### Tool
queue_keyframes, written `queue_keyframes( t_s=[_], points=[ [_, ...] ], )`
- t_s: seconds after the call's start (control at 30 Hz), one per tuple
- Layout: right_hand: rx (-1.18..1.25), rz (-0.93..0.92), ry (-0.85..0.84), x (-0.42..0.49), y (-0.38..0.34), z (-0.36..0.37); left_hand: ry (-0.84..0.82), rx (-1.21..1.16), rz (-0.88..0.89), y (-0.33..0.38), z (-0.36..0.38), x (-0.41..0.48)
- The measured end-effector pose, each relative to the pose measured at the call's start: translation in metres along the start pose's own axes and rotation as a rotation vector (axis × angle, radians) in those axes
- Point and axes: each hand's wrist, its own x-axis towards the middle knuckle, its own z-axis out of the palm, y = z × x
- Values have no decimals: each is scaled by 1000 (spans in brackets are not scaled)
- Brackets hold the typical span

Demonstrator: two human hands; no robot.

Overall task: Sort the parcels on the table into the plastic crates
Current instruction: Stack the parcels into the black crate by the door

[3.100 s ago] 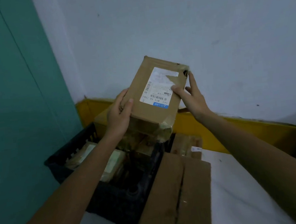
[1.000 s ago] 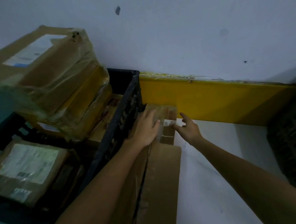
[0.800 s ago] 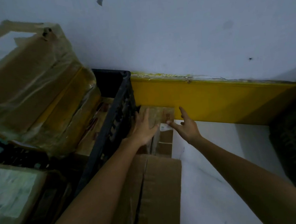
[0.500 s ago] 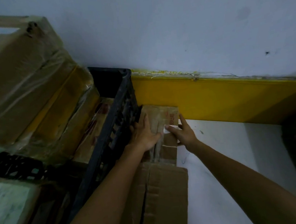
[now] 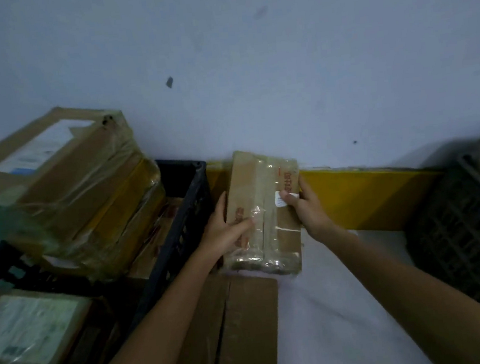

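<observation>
Parcel (image 5: 260,212), tape-wrapped, gripped by both hands: left (image 5: 226,233), right (image 5: 305,207), beside black crate (image 5: 183,216).

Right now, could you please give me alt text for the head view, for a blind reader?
The left hand and right hand grip a taped parcel by its sides, between a full black crate and a grey crate.

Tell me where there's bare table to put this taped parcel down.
The white table is bare between the flat cardboard, the yellow band and the grey crate. The black crate on the left is piled high with parcels.
</observation>
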Motion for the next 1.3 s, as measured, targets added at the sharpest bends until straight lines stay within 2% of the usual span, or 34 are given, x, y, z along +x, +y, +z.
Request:
queue_keyframes(
  t_s=[0.1,0.17,0.27,0.37,0.43,0.53,0.63,0.73,0.8,0.9,1.0,1.1,1.17,1.3],
  points=[
    [-18,-110,31,-17,-39,-9,-83,-52,47,17,-2,-31],
    [-70,-173,39,-31,-60,-15,-68,-55,130,29,-3,-53],
    [-229,-247,81,-48,-84,-9,95,30,279,46,-8,-72],
    [-325,-296,144,-64,-111,9,335,292,468,63,-13,-86],
    [-189,-296,132,-75,-131,21,436,480,532,72,-16,-96],
    [12,-248,75,-87,-154,35,543,753,536,79,-16,-110],
    [95,-233,82,-91,-163,43,553,859,632,79,-15,-120],
    [135,-253,128,-92,-161,38,427,756,833,77,-22,-125],
    [264,-228,75,-92,-158,36,336,570,798,76,-30,-127],
    [407,-235,2,-98,-157,37,363,177,523,72,-46,-123],
    [461,-273,-73,-99,-162,42,455,19,213,66,-66,-119],
    [494,-258,-123,-102,-162,52,254,-303,65,59,-83,-126],
    [505,-237,-112,-101,-161,59,187,-383,91,53,-89,-131],
    [360,-300,-65,-103,-163,80,401,-289,237,44,-101,-138]
  ],
)
